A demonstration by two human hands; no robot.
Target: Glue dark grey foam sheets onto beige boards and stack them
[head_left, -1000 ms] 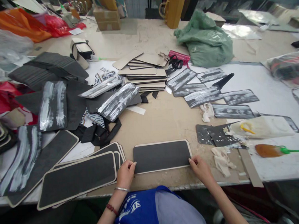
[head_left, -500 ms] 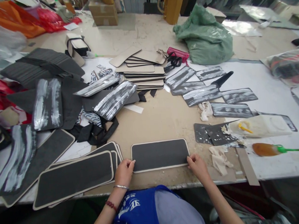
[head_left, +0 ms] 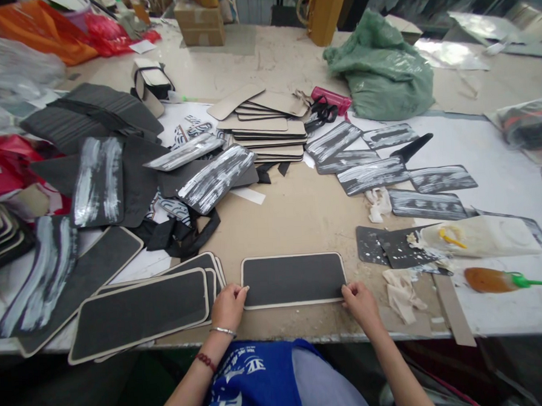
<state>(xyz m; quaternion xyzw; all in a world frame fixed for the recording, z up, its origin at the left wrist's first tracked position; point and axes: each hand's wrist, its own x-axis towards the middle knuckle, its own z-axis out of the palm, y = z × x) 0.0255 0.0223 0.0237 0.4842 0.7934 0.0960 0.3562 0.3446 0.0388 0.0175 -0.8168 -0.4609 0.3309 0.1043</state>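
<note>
A black rectangular panel [head_left: 293,279] with a beige border lies flat near the table's front edge. My left hand [head_left: 228,307] pinches its lower left corner between thumb and fingers. At its lower right corner, my right hand [head_left: 360,304] is closed in the same way. Left of my left hand rests a loose pile of similar bordered panels [head_left: 140,313]. Past my right hand lie a crumpled beige cloth [head_left: 403,293] and a narrow grey-brown strip [head_left: 453,308].
Glue-streaked black pieces [head_left: 373,174] spread at the right, others [head_left: 217,178] at the left. A stack of beige boards [head_left: 267,130] stands mid-table. Farther right are a white container [head_left: 495,235], an amber bottle with a green nozzle [head_left: 488,279] and a green bag [head_left: 382,70].
The whole view has shifted slightly, with the table contents appearing a little farther right. Both hands keep their hold on the panel's corners, and the panel stays in place on the table.
</note>
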